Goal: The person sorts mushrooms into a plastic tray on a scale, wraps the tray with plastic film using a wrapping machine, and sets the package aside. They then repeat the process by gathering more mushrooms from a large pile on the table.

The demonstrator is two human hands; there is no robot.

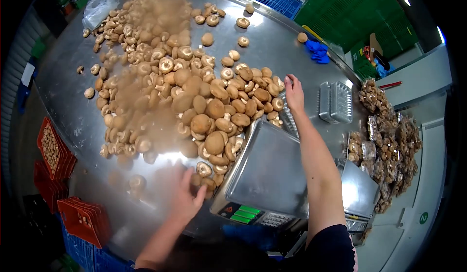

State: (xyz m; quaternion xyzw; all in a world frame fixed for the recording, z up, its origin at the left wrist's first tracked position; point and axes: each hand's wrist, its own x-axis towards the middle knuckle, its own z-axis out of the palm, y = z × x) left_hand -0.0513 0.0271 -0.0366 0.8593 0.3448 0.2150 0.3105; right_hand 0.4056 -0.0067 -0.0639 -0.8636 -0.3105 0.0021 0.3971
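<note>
A large heap of brown shiitake mushrooms [214, 109] spreads over the metal table [63, 92]. My left hand [186, 197] is low at the heap's near edge, thumb and fingers apart, beside a few mushrooms [204, 169]; nothing shows in its grasp. My right hand [294, 93] reaches past the scale [267, 167] to the heap's right edge, its fingers stretched out and slightly curved beside the mushrooms. Below its wrist, a clear plastic tray [288, 114] is partly hidden by the mushrooms and forearm.
More clear trays [335, 103] are stacked to the right. Bagged mushrooms [386, 150] pile up at far right. A clear plastic bag [100, 7] and a blue glove [317, 51] lie on the table's far side. Red crates [85, 221] stand at lower left. Smudges blur part of the view.
</note>
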